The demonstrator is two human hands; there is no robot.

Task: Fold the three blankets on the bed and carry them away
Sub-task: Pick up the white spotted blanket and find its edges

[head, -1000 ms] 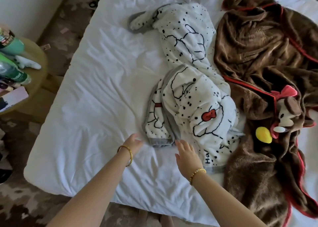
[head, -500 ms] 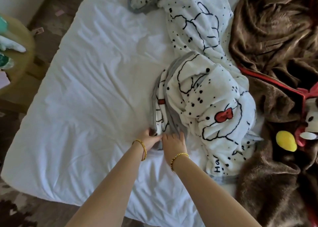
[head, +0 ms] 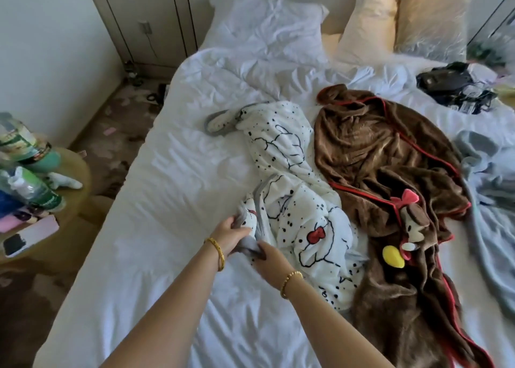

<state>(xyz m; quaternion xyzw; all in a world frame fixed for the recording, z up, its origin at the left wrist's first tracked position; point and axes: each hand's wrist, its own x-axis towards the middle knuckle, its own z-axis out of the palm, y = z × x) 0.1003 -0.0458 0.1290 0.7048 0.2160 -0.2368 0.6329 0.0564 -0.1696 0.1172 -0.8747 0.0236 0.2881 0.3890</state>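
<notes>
Left of the white spotted blanket (head: 292,200) the bed sheet (head: 172,189) lies bare, open to reach. To its right the brown blanket (head: 370,150) crowds close, touching it, with a blue blanket (head: 490,178) beyond.

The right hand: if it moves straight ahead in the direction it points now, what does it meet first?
The right hand points up and left, toward the left hand. Both grip the grey edge of the white spotted blanket. It would probably meet that bunched edge first, then the left hand just behind it; depth is uncertain.

Left hand (head: 229,233) and right hand (head: 268,256) both grip grey-trimmed corner of white spotted blanket (head: 303,222), near bed's (head: 156,256) left edge. Brown blanket (head: 370,155) crumpled alongside.
</notes>
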